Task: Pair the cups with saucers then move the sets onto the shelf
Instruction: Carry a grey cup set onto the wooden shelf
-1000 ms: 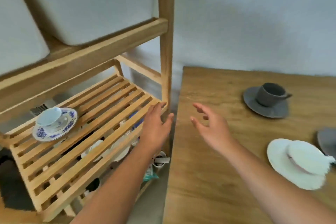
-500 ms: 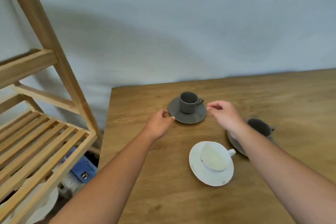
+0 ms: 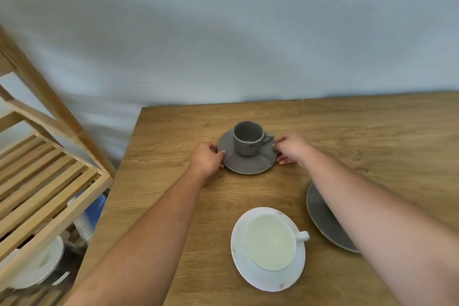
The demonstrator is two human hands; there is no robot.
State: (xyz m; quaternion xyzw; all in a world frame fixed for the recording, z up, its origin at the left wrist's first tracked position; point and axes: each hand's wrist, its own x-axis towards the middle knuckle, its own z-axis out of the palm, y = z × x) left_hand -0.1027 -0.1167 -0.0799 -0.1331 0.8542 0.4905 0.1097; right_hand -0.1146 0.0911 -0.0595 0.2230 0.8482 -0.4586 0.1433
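A grey cup (image 3: 248, 137) stands upright on a grey saucer (image 3: 244, 163) near the far left part of the wooden table (image 3: 347, 126). My left hand (image 3: 207, 159) grips the saucer's left rim and my right hand (image 3: 290, 148) grips its right rim. Nearer to me a white cup (image 3: 270, 241) sits on a white saucer (image 3: 260, 278). Another grey saucer (image 3: 323, 221) lies at the right, partly hidden by my right forearm. The slatted wooden shelf (image 3: 44, 189) stands to the left of the table.
Under the shelf's slatted level I see white plates (image 3: 42, 268), stacked dishes (image 3: 84, 226) and something blue (image 3: 96, 206). A grey wall rises behind the table. The shelf's slanted post (image 3: 49, 107) stands close to the table's left edge.
My view swung from the shelf to the table. Both hands moved from the shelf edge to the grey saucer and closed on its two sides.
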